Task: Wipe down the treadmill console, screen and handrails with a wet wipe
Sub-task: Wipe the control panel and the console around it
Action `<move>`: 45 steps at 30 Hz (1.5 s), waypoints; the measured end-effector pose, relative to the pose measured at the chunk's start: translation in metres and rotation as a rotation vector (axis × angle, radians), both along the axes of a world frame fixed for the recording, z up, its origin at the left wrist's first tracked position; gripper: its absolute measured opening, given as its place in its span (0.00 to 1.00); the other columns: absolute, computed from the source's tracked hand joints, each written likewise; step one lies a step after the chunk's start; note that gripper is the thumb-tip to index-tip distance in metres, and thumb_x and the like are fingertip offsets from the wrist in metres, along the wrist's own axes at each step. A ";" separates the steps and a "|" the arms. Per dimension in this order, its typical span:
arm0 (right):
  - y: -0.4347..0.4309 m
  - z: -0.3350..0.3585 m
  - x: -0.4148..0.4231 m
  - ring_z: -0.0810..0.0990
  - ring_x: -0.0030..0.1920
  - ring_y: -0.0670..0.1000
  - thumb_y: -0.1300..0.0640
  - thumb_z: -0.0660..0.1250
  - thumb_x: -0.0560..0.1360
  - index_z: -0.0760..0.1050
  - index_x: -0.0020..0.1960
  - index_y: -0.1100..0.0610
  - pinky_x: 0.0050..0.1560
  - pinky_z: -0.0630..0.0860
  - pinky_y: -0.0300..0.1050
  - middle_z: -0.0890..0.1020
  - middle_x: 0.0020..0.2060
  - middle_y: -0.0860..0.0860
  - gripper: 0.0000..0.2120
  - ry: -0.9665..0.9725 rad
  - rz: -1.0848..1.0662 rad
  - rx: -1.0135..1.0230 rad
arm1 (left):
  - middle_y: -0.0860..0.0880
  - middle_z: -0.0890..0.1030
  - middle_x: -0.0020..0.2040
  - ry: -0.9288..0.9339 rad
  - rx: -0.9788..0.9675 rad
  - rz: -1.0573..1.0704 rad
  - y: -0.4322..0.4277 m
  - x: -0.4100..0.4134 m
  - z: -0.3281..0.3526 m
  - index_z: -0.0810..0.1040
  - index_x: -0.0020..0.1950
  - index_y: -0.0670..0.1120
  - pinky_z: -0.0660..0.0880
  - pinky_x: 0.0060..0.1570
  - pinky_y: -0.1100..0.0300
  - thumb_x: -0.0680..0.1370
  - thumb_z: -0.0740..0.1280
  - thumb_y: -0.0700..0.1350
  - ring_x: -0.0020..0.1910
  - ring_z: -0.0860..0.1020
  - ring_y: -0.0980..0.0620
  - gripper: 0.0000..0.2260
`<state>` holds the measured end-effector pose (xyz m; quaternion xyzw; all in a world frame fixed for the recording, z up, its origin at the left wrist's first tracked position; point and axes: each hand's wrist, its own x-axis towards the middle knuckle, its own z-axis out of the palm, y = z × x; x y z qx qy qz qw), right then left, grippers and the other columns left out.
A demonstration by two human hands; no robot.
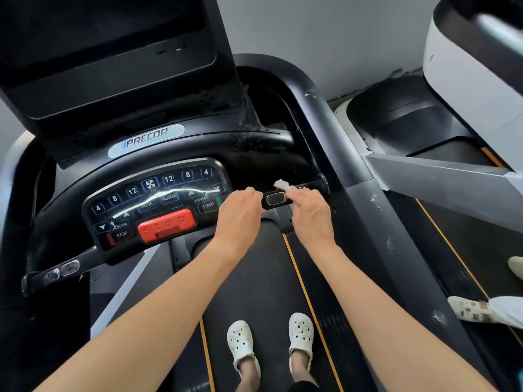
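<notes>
A gym: a Precor treadmill (175,210) stands beside a second treadmill (441,154) against a plain wall (339,29).

The left hand (240,213) and right hand (311,213) are bare, as are both forearms, and at six o'clock the feet wear white perforated clogs (240,342) under bare ankles.

Console (158,206): black, blue-outlined keys. Stop button (167,224): red. Wet wipe (281,184): white. Handrail (276,198): black, silver-ringed sensor. Belt (263,278): dark grey, yellow edge stripes. Clogs (240,342): white, dotted with holes. Wall (325,26): pale grey.
</notes>
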<state>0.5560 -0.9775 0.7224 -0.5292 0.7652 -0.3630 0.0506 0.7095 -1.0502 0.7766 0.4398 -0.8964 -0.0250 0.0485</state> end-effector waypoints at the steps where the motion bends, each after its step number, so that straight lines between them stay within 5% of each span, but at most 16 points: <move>1: -0.003 0.001 -0.003 0.77 0.43 0.53 0.70 0.65 0.77 0.84 0.53 0.57 0.47 0.78 0.51 0.84 0.47 0.51 0.13 -0.048 -0.075 0.032 | 0.49 0.81 0.46 -0.002 0.004 0.004 0.000 -0.001 0.001 0.83 0.54 0.44 0.79 0.42 0.51 0.78 0.74 0.47 0.43 0.80 0.46 0.09; 6: -0.012 0.011 0.017 0.75 0.40 0.53 0.68 0.64 0.78 0.80 0.46 0.58 0.41 0.77 0.52 0.81 0.40 0.51 0.09 -0.042 -0.112 0.035 | 0.48 0.82 0.44 -0.004 -0.001 -0.002 0.001 -0.001 0.002 0.83 0.53 0.44 0.79 0.41 0.51 0.77 0.75 0.46 0.42 0.80 0.46 0.09; 12: -0.007 0.012 0.012 0.81 0.47 0.56 0.70 0.68 0.77 0.83 0.55 0.62 0.51 0.81 0.51 0.85 0.50 0.54 0.10 0.031 0.131 -0.010 | 0.47 0.82 0.46 0.040 -0.019 -0.030 0.002 0.003 -0.001 0.83 0.55 0.42 0.79 0.46 0.51 0.76 0.77 0.45 0.43 0.80 0.45 0.11; 19: -0.012 0.000 -0.007 0.72 0.40 0.54 0.70 0.61 0.77 0.81 0.46 0.56 0.42 0.74 0.51 0.81 0.39 0.52 0.13 -0.048 -0.300 0.091 | 0.46 0.83 0.47 0.055 0.011 -0.035 0.000 0.003 0.003 0.83 0.55 0.41 0.79 0.48 0.49 0.77 0.76 0.46 0.45 0.81 0.44 0.10; 22: -0.014 0.003 0.012 0.70 0.39 0.50 0.71 0.66 0.75 0.78 0.46 0.56 0.39 0.69 0.42 0.80 0.39 0.49 0.11 -0.009 -0.220 0.091 | 0.46 0.83 0.46 0.031 0.011 -0.058 -0.003 0.003 0.005 0.83 0.55 0.41 0.79 0.47 0.49 0.77 0.75 0.46 0.44 0.81 0.44 0.11; 27: -0.009 0.002 -0.006 0.73 0.40 0.53 0.73 0.65 0.73 0.81 0.53 0.58 0.42 0.76 0.48 0.83 0.44 0.51 0.14 0.076 0.014 0.077 | 0.47 0.82 0.46 0.012 0.030 -0.056 -0.003 0.002 0.008 0.83 0.54 0.42 0.78 0.47 0.51 0.77 0.75 0.47 0.44 0.81 0.45 0.10; 33: -0.018 0.008 -0.026 0.72 0.44 0.54 0.71 0.61 0.76 0.81 0.53 0.60 0.44 0.71 0.44 0.81 0.45 0.55 0.13 0.066 -0.172 0.236 | 0.48 0.82 0.48 0.005 0.063 -0.035 -0.005 0.000 0.010 0.81 0.55 0.44 0.77 0.46 0.53 0.79 0.73 0.47 0.46 0.80 0.46 0.09; 38: -0.021 0.008 -0.008 0.74 0.44 0.55 0.71 0.64 0.73 0.79 0.60 0.57 0.43 0.76 0.50 0.81 0.45 0.51 0.19 0.134 -0.029 0.224 | 0.48 0.80 0.45 -0.031 0.041 -0.034 -0.002 -0.004 0.011 0.81 0.52 0.45 0.74 0.45 0.54 0.78 0.74 0.45 0.44 0.79 0.46 0.07; 45: -0.007 0.007 -0.025 0.76 0.46 0.57 0.71 0.63 0.76 0.79 0.55 0.63 0.46 0.75 0.49 0.80 0.47 0.57 0.10 0.158 -0.190 0.280 | 0.51 0.70 0.40 -0.127 0.041 -0.033 0.000 -0.011 0.009 0.72 0.44 0.47 0.62 0.42 0.57 0.72 0.74 0.42 0.39 0.70 0.49 0.11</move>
